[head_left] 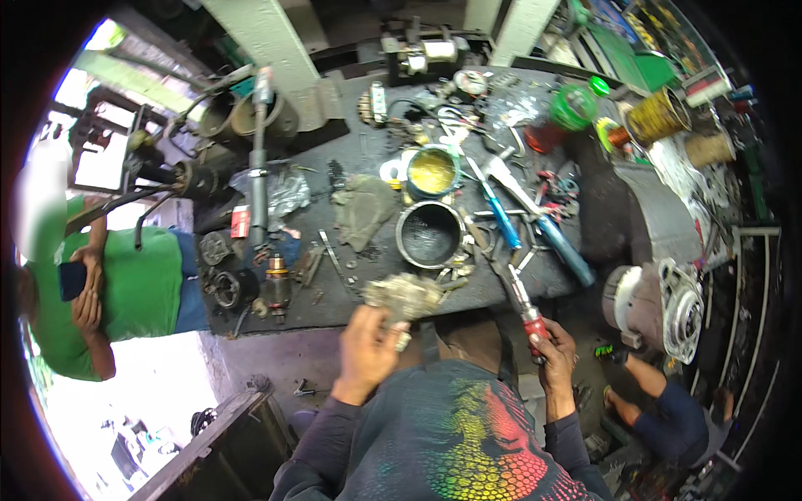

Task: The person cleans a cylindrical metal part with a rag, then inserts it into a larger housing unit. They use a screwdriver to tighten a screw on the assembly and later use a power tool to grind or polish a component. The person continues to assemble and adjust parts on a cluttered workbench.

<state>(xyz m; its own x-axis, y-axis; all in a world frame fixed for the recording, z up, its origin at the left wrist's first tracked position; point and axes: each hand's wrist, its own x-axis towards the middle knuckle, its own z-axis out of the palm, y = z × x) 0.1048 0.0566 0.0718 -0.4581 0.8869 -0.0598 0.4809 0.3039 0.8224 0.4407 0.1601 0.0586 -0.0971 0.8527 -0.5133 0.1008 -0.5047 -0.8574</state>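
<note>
Grease-black steel everywhere here. The left hand (365, 344) is clamped around a grimy, crumpled-looking grey metal part (405, 296), holding it right at the near edge of the dark worktop (351, 305), probably so the edge takes some of the weight while it gets worked on. The right hand (553, 351) is closed on the red handle of a long-shafted screwdriver (520, 302), whose shaft runs up and left toward the bench edge. The tip sits just right of the grey part; I can't tell whether it touches it. The grip is low on the handle, which looks like a leverage hold rather than a fine-turning one.

Just behind the part sits a round black metal ring-shaped housing (429, 235), and behind that a round tin with yellowish stuff inside (433, 172), both within easy reach. Two blue-handled tools (535, 224) lie slanted to the right of them, among loose spanners and bits. On the left end there's a small copper-wound armature (278, 285) standing near some round dark casings.

The room is a cramped workshop: a big silver-and-white motor casing (664, 305) off the right end of the bench, spools of copper wire (660, 115) at the far right, a green plastic jar (573, 106) near them. A person in a green shirt (125, 288) stands to the left, and another person in a dark blue top (668, 409) crouches low on the right.
</note>
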